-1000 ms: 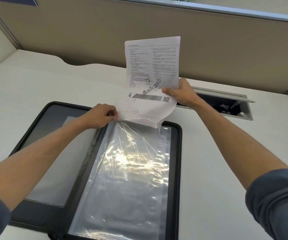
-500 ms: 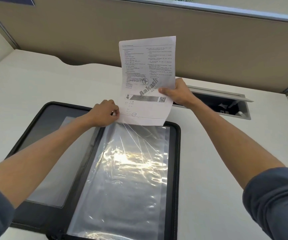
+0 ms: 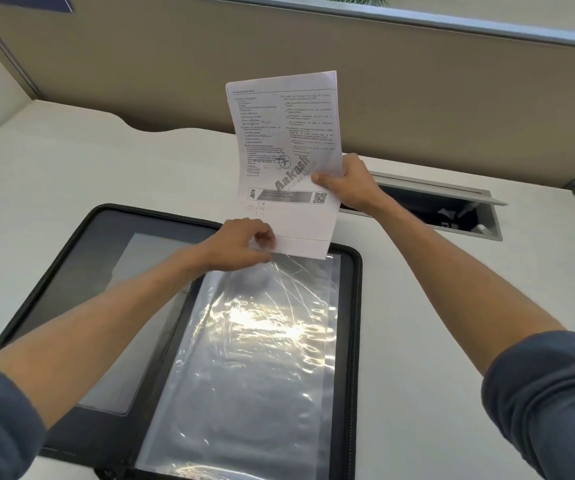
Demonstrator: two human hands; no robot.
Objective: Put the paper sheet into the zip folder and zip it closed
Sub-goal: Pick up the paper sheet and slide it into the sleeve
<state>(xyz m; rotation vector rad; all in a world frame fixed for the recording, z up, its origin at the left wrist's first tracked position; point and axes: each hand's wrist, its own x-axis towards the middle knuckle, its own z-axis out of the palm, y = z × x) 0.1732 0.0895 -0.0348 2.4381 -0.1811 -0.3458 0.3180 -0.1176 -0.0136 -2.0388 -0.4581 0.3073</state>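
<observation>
Paper (image 3: 287, 157): upright, right hand (image 3: 350, 183) fingers grip it
Left hand (image 3: 241, 245): fingers pinch sleeve (image 3: 258, 341) mouth
Folder (image 3: 357, 323): open, unzipped; insertion not yet done

We count one printed paper sheet (image 3: 287, 157), one open black zip folder (image 3: 358, 306), one clear plastic sleeve (image 3: 258, 358) below our fingers (image 3: 320, 177), two hands and one open cable hatch (image 3: 445, 211) right of them, all over one white counter (image 3: 435, 323).

free: bare desk (image 3: 452, 341) right of folder (image 3: 357, 341) | blocked: partition wall (image 3: 417, 109) behind, open cable hatch (image 3: 452, 213) at back right
</observation>
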